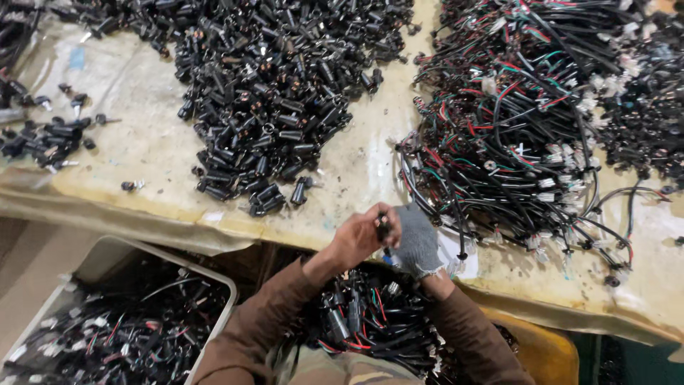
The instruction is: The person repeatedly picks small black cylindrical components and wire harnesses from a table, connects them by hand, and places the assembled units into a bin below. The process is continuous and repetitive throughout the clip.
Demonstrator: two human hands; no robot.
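Observation:
My left hand [358,237] is bare and closed around a small black cylindrical connector [383,228] near the table's front edge. My right hand [415,240], in a grey knit glove, presses against the same connector from the right. A short wire hangs below the two hands. Both brown sleeves rise from the bottom of the view.
A large heap of black cylindrical parts [274,93] lies on the worn table [142,142]. A tangle of black, red and green wire harnesses [527,121] fills the right side. A white bin of harnesses [117,328] stands lower left. More assembled harnesses [370,321] lie in my lap.

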